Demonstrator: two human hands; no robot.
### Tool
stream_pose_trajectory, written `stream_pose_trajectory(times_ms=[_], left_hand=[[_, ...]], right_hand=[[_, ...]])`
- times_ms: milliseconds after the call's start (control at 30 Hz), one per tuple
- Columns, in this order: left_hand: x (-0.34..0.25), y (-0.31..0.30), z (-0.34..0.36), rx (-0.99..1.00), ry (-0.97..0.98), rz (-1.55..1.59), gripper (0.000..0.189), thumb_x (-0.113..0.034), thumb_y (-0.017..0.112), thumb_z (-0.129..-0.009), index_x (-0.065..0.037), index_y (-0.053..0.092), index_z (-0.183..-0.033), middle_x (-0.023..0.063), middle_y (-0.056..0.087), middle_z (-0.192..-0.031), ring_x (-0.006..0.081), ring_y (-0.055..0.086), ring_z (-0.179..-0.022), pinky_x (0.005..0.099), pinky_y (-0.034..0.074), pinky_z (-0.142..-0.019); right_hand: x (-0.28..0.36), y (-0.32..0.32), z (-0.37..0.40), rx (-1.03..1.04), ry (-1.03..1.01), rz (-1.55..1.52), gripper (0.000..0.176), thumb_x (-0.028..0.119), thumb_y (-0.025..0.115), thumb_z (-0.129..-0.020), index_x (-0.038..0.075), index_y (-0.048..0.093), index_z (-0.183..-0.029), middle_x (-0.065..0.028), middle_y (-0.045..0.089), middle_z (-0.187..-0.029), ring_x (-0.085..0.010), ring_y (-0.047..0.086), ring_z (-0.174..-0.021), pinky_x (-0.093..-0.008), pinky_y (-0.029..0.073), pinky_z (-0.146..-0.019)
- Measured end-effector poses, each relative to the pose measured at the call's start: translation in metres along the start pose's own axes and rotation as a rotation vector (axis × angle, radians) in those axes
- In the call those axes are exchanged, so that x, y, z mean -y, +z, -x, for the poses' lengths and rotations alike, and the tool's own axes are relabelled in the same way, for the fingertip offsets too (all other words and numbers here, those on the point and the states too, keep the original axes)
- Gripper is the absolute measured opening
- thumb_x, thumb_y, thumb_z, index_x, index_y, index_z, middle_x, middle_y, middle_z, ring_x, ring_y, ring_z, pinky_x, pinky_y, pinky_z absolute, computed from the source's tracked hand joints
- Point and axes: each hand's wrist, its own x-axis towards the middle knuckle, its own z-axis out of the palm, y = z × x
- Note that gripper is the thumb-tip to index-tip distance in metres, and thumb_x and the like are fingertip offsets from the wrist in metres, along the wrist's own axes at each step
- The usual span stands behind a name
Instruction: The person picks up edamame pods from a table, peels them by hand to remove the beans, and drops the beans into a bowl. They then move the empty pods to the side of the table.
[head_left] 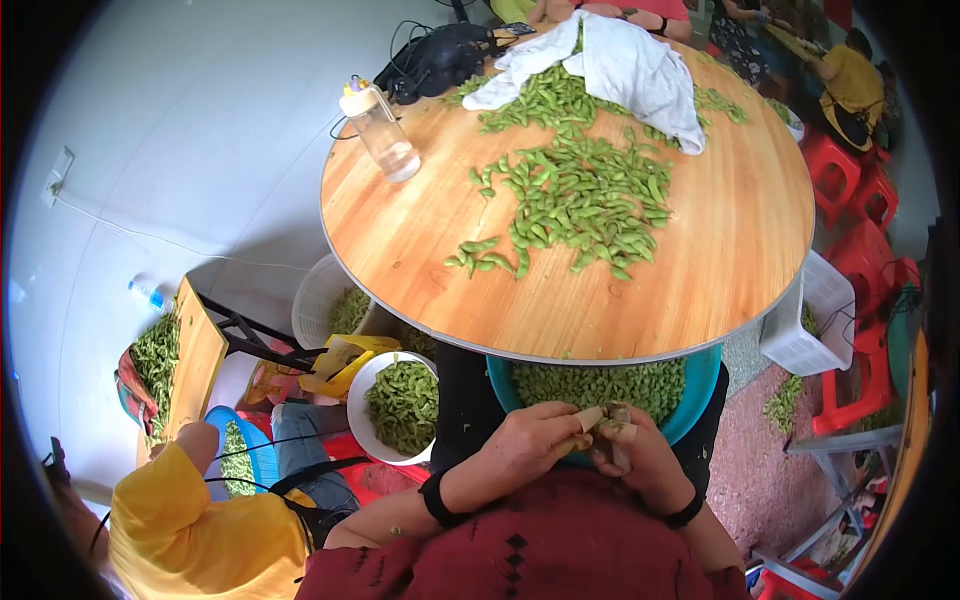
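My left hand [535, 440] and my right hand [640, 455] meet above a teal basin [708, 400], fingers bent and pinched together. Pale covers wrap some fingertips. A small greenish bit, apparently part of an edamame pod [617, 412], shows at the fingers of my right hand; most of it is hidden. What my left fingers pinch is too small to make out. Shelled green beans [600, 385] fill the basin, partly under the table edge. On the round wooden table [400, 250] lies a loose heap of edamame pods [590, 200].
A white cloth [640, 75] covers some pods; a water bottle [385, 135] and black bag [440, 60] stand nearby. At left are a white bucket of pods [400, 405] and a person in yellow [205, 520]. Red stools [850, 270] and a white crate [810, 315] stand right.
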Motion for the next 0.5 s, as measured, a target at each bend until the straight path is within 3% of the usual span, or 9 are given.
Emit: stream_pose_trajectory(times_ms=[133, 200, 233, 300, 333, 400, 433, 500], left_hand=[[0.002, -0.002, 0.005, 0.035, -0.065, 0.109, 0.02, -0.008, 0.072, -0.08, -0.003, 0.068, -0.099, 0.0122, 0.066, -0.091, 0.0273, 0.067, -0.078, 0.0317, 0.055, -0.065], [0.001, -0.001, 0.006, 0.076, -0.111, 0.11, 0.017, -0.01, 0.073, -0.08, -0.004, 0.068, -0.095, 0.0113, 0.066, -0.09, 0.0272, 0.066, -0.075, 0.0316, 0.054, -0.064], [0.0, -0.004, 0.006, 0.072, -0.109, 0.108, 0.017, -0.01, 0.073, -0.08, -0.004, 0.068, -0.095, 0.0113, 0.066, -0.09, 0.0272, 0.066, -0.075, 0.0316, 0.054, -0.064], [-0.005, -0.015, 0.006, 0.032, -0.184, 0.036, 0.016, -0.01, 0.073, -0.079, -0.005, 0.068, -0.093, 0.011, 0.066, -0.088, 0.0279, 0.066, -0.071, 0.0322, 0.053, -0.063], [-0.001, -0.022, 0.01, 0.028, -0.181, 0.035, 0.016, -0.01, 0.073, -0.079, -0.005, 0.068, -0.093, 0.011, 0.066, -0.088, 0.0279, 0.066, -0.071, 0.0322, 0.053, -0.063], [0.009, -0.044, 0.024, -0.041, -0.224, -0.216, 0.016, -0.009, 0.073, -0.078, -0.005, 0.068, -0.093, 0.0114, 0.066, -0.084, 0.0272, 0.065, -0.07, 0.0323, 0.053, -0.062], [0.012, -0.057, 0.027, -0.101, -0.258, -0.218, 0.016, -0.009, 0.073, -0.078, -0.005, 0.069, -0.092, 0.0116, 0.066, -0.082, 0.0267, 0.065, -0.07, 0.0323, 0.052, -0.062], [0.011, -0.082, 0.027, -0.164, -0.369, -0.292, 0.014, -0.006, 0.073, -0.077, -0.003, 0.069, -0.09, 0.0115, 0.067, -0.08, 0.0247, 0.066, -0.072, 0.0328, 0.052, -0.063]], right_hand=[[-0.001, 0.007, 0.0, -0.051, -0.013, 0.144, 0.017, 0.006, 0.052, -0.089, 0.003, 0.055, -0.105, -0.004, 0.061, -0.077, -0.009, 0.054, -0.057, -0.0216, 0.037, -0.042], [-0.007, 0.004, -0.005, -0.099, -0.143, 0.439, 0.017, 0.004, 0.053, -0.084, 0.002, 0.057, -0.101, -0.0051, 0.06, -0.077, -0.0115, 0.057, -0.06, -0.0251, 0.04, -0.044], [-0.011, 0.003, -0.01, -0.096, -0.146, 0.442, 0.017, 0.004, 0.053, -0.084, 0.002, 0.057, -0.101, -0.0051, 0.06, -0.077, -0.0115, 0.057, -0.06, -0.0251, 0.04, -0.044], [-0.017, -0.002, -0.021, -0.121, -0.383, 0.913, 0.017, 0.003, 0.056, -0.079, 0.0, 0.058, -0.096, -0.0064, 0.058, -0.072, -0.0125, 0.056, -0.058, -0.029, 0.044, -0.048], [-0.017, -0.003, -0.024, -0.119, -0.387, 0.917, 0.017, 0.003, 0.056, -0.079, 0.0, 0.058, -0.096, -0.0064, 0.058, -0.072, -0.0125, 0.056, -0.058, -0.029, 0.044, -0.048], [-0.017, -0.006, -0.029, -0.088, -0.643, 1.309, 0.015, 0.004, 0.058, -0.076, -0.002, 0.059, -0.09, -0.0065, 0.053, -0.067, -0.012, 0.055, -0.056, -0.0307, 0.046, -0.052], [-0.017, -0.01, -0.031, -0.086, -0.645, 1.308, 0.015, 0.004, 0.058, -0.076, -0.002, 0.059, -0.09, -0.0065, 0.053, -0.067, -0.012, 0.055, -0.056, -0.0307, 0.046, -0.052], [-0.019, -0.017, -0.032, -0.157, -0.14, 0.951, 0.014, 0.004, 0.055, -0.08, 0.001, 0.059, -0.093, -0.0018, 0.058, -0.073, -0.0089, 0.054, -0.06, -0.0253, 0.047, -0.054]])
